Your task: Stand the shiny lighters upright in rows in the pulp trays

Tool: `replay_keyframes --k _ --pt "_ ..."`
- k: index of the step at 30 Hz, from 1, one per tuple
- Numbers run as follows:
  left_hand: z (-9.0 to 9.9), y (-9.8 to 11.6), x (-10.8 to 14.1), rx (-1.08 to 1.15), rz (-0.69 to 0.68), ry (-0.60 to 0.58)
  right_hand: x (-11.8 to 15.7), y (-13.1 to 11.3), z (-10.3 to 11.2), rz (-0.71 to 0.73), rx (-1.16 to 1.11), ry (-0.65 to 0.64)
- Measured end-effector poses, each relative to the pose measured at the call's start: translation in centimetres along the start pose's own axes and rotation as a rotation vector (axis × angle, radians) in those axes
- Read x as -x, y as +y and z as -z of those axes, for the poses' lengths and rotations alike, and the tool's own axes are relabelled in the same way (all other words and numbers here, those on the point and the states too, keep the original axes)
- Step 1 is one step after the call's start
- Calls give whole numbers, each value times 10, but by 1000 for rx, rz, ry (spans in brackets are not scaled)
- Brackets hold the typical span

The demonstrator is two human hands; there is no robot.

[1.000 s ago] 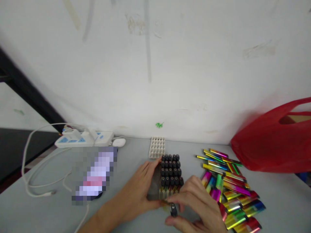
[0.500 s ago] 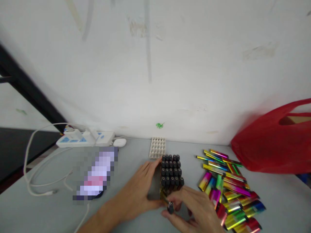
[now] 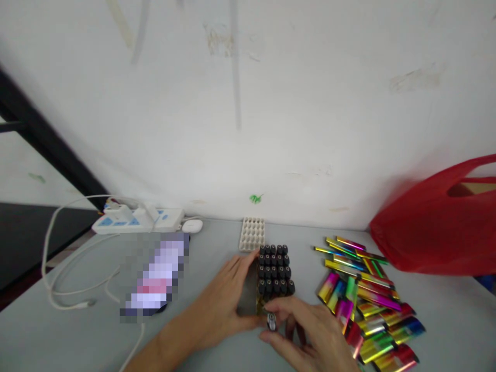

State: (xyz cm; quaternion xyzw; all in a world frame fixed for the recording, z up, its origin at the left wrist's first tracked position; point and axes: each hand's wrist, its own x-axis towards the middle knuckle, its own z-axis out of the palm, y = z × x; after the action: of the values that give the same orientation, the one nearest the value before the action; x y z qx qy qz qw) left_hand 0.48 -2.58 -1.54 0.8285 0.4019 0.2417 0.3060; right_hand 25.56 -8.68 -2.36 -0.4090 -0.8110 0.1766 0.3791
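In the middle of the table stands a block of upright sticks with black ends (image 3: pixel 274 271), set in close rows in a box whose sides are mostly hidden. Against its left side my left hand (image 3: pixel 217 299) is braced, fingers at the back corner and thumb at the front, gripping the box. Close to the front row, my right hand (image 3: pixel 310 330) pinches one black-ended stick (image 3: pixel 272 322) between thumb and finger, its black end facing me. The lower part of that stick is hidden.
Loose shiny multicoloured sticks (image 3: pixel 372 310) lie heaped at right, before a red bag (image 3: pixel 434 232). Behind the box sits a pale tray with holes (image 3: pixel 252 234). At left are a blurred-out phone (image 3: pixel 157 276), cables, a power strip (image 3: pixel 139 220) and a white case (image 3: pixel 192 226).
The pinched stick has shifted slightly up toward the front row and turned more end-on to me. My left hand stays at the box. The whole view has shifted slightly.
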Motion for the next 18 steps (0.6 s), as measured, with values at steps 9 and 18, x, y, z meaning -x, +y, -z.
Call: replay_keyframes --k 9,18 --pt "-1 -4 2 -31 -8 -12 -1 -2 -4 -51 -11 54" --pt "-3 -6 4 -47 -20 -3 -3 -2 -6 6 -36 70"
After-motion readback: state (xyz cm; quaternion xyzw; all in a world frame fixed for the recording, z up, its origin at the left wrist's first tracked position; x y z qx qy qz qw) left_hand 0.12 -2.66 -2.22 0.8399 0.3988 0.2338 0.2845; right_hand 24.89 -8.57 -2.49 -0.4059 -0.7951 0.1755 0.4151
